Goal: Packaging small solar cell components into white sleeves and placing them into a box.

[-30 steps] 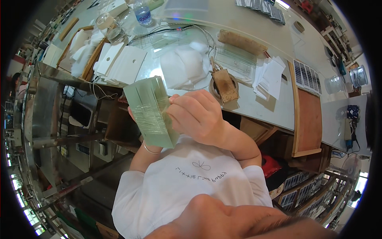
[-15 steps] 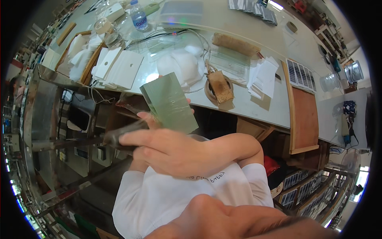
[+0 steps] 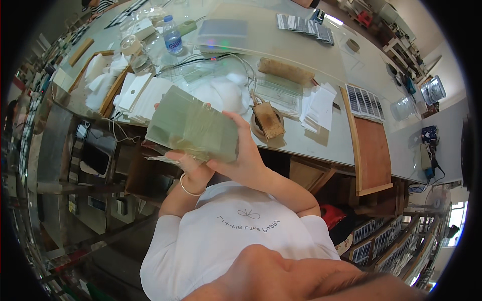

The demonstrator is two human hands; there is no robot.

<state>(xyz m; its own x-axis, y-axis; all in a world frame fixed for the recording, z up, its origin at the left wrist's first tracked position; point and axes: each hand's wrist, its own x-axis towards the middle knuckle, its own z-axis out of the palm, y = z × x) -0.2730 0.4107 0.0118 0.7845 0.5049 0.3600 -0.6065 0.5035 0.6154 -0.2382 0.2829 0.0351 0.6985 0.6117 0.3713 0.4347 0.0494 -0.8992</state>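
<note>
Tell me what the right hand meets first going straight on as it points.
The greenish block: the right hand already appears against its right end. Beyond that, perhaps the white padding, though depth is unclear.

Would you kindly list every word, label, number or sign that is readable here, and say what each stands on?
White shirt: a curved line of dark lettering beside a small line drawing; legible, but I won't copy the wording.
Plastic bottle with a blue cap: large lettering on its side, a brand name, so not quoted.
Green block: no lettering that I can make out.
Anything elsewhere is too small or blurred to read.
</note>
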